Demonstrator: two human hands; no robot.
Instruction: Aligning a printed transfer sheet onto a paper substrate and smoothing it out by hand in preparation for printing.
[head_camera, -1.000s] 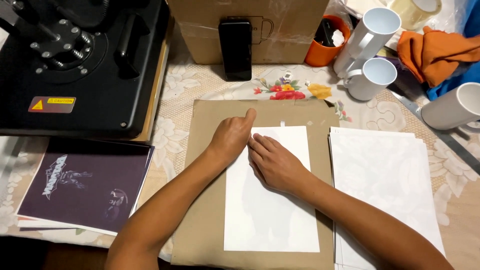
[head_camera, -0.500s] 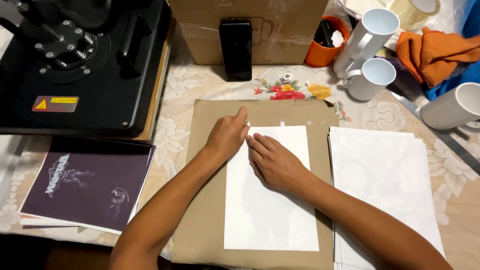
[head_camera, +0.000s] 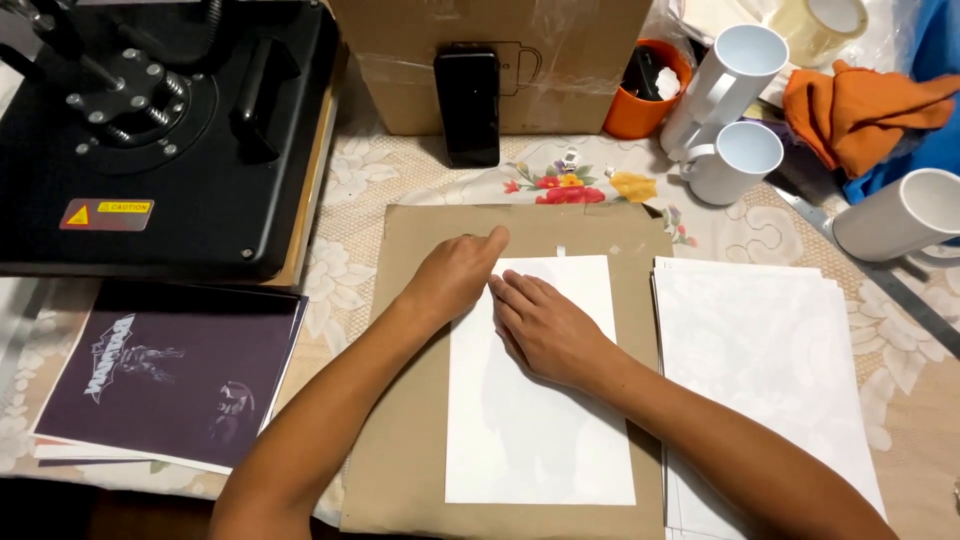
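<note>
Left hand (head_camera: 455, 275) loosely curled, fingertips pressed on the far-left corner of a thin white rectangular paper sheet (head_camera: 535, 400); right hand (head_camera: 548, 328) laid flat and open just beside it, palm down on the same sheet, gripping nothing. Resting on a brown kraft-paper backing (head_camera: 400, 400), centre of the table. Probably light, limp, easily creased and slippery; best lifted by an edge or corner. Right: a stack of white sheets (head_camera: 765, 370). Far left: a black heat press (head_camera: 165, 130).

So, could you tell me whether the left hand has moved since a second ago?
Barely: the left hand stays at the white sheet's top-left corner on the brown board.
</note>
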